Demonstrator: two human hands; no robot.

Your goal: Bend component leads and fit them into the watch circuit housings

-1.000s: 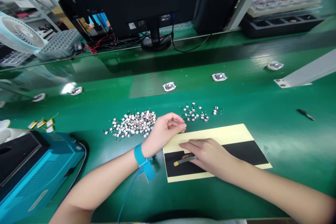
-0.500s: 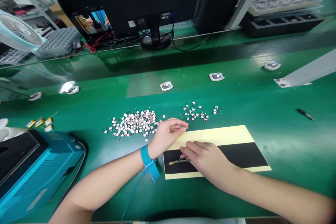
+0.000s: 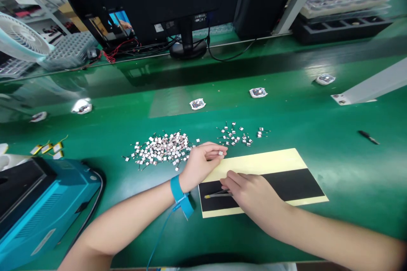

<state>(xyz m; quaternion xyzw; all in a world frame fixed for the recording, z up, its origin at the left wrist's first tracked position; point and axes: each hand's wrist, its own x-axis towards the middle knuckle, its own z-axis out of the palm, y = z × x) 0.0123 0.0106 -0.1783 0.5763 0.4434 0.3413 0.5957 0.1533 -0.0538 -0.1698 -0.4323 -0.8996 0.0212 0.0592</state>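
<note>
My left hand, with a blue wrist strap, pinches a small white square part at its fingertips, just above the sheet's upper left edge. My right hand is closed around thin tweezers, whose yellowish tip points left over the black band. Beneath it lies a pale yellow sheet with a wide black strip across it. Beyond my left hand spreads a pile of small white square parts with short dark leads. A smaller scattered group lies to its right.
White-framed housings stand in a row across the green bench. A blue machine and yellow-edged parts are at left. A black pen-like tool lies right, near a grey metal post. A monitor stands behind.
The white-framed housings have shifted a little to the left. The small square part in my left fingertips now shows its white face. Both hands stay nearly in place.
</note>
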